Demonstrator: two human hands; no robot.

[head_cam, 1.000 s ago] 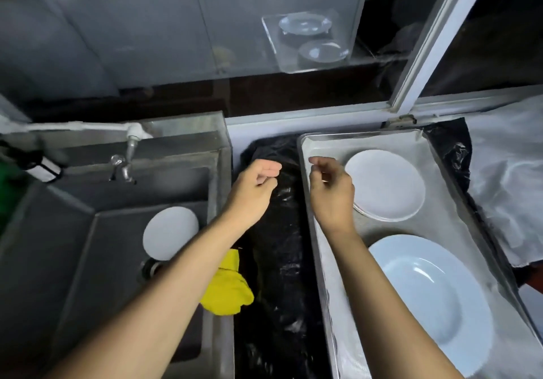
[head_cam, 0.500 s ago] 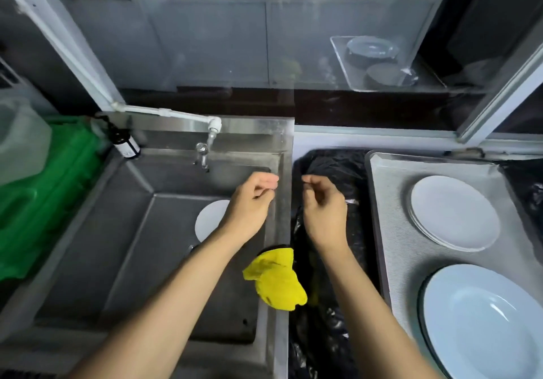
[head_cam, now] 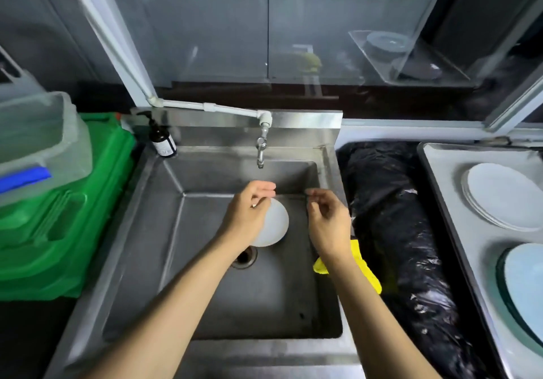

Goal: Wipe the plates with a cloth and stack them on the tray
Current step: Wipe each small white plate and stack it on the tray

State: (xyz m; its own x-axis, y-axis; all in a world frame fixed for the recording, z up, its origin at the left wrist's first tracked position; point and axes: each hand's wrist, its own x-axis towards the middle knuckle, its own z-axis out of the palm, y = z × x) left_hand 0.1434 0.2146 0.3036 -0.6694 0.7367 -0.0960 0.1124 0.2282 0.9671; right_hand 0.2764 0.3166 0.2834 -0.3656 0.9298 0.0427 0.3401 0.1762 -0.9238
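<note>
A small white plate [head_cam: 274, 226] lies in the steel sink [head_cam: 205, 290], near the drain. My left hand [head_cam: 249, 211] hovers over the plate's left part with loosely curled fingers and holds nothing. My right hand [head_cam: 326, 217] hangs over the sink's right side, fingers loosely curled, empty too. A yellow cloth [head_cam: 364, 270] lies draped on the sink's right rim, partly hidden under my right forearm. On the metal tray [head_cam: 449, 208] at the right sit a small stack of white plates [head_cam: 502, 199] and a large pale blue plate [head_cam: 526, 287].
A tap [head_cam: 260, 149] hangs over the sink's back. A dark pump bottle [head_cam: 161, 140] stands at the sink's back left corner. Green crates [head_cam: 58, 226] with a clear plastic box [head_cam: 38, 140] on top sit to the left. Black plastic sheet [head_cam: 396, 231] covers the counter between sink and tray.
The view has swung left from the tray to the sink. Both hands moved left with it, from beside the tray to above the sink and its plate. Both stay empty.
</note>
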